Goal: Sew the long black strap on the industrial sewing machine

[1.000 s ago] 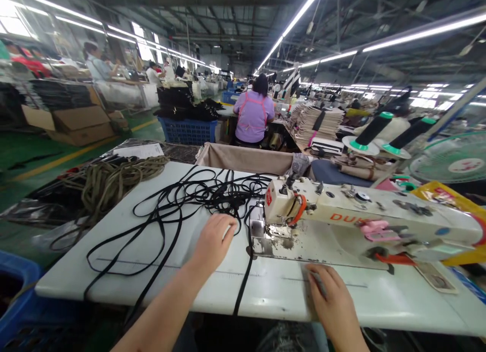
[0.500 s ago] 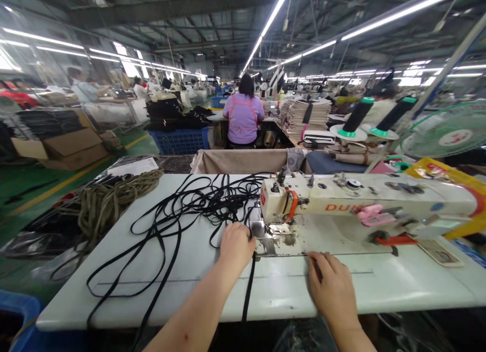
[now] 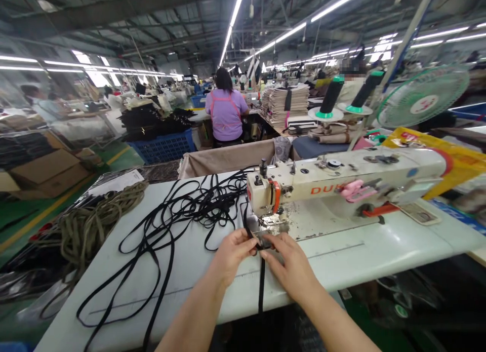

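A white sewing machine (image 3: 341,182) stands on a white table (image 3: 379,245). A long black strap (image 3: 178,215) lies tangled across the table and runs to the needle area. My left hand (image 3: 231,253) and my right hand (image 3: 290,266) meet just in front of the presser foot (image 3: 266,225). Both pinch the black strap there, fingers closed on it. One length of the strap hangs down over the table's front edge between my hands.
A heap of olive-green cord (image 3: 87,225) lies at the table's left. A person in a purple top (image 3: 226,114) sits at the station ahead, back turned. Thread cones (image 3: 332,96), a green fan (image 3: 421,96), a blue crate (image 3: 163,147) and cardboard boxes (image 3: 45,169) surround the table.
My right hand has moved left from the table's front edge to the strap at the presser foot. My left hand shifted right and closed on the strap. The view has swung to the right.
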A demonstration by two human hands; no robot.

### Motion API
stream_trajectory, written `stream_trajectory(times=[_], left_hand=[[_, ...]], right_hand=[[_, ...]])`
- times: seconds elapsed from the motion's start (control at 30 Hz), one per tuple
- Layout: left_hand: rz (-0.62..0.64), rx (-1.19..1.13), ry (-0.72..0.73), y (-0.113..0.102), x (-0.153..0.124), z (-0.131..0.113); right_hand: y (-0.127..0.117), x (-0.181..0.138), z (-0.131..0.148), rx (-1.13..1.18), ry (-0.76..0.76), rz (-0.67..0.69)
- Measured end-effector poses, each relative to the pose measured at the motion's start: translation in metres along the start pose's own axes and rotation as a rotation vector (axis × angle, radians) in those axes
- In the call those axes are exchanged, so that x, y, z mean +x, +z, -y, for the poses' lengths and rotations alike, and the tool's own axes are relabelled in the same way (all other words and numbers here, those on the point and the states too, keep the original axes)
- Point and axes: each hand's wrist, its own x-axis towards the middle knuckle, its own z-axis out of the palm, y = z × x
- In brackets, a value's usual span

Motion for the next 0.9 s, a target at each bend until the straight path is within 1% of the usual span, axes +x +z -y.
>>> stream_trajectory(times=[0.1,0.2,0.37,0.43,0.5,0.57,0.7,0.8,0.9], left_hand=[[0.007,-0.04,-0.015,0.001,0.004,-0.003],[-0.04,-0.11,-0.013,-0.004,0.015,-0.016],[-0.176,-0.198,0.083,-0.026,0.04,-0.049],[-0.216,-0.209,0.13,-0.037,0.047,-0.055],[-0.232,-0.239,0.159,-0.046,0.05,-0.056],[-0.222,-0.271,0.165,-0.053,0.05,-0.052],[-0.139,-0.259,0.198,-0.056,0.045,-0.047],[-0.084,-0.22,0.247,-0.054,0.042,-0.05],[-0.066,-0.193,0.26,-0.052,0.041,-0.052]], right_hand=[[0.007,0.011,0.002,-0.017,0.029,0.073],[0.006,0.012,-0.006,-0.059,0.042,0.077],[-0.003,0.005,-0.016,-0.103,0.051,0.135],[-0.008,0.004,-0.017,-0.108,0.067,0.142],[-0.011,0.004,-0.018,-0.109,0.071,0.144],[-0.013,0.005,-0.018,-0.11,0.062,0.151],[-0.012,0.011,-0.014,-0.092,0.052,0.155],[-0.008,0.017,-0.003,-0.036,0.059,0.129],[0.002,0.025,0.014,0.04,0.044,0.105]])
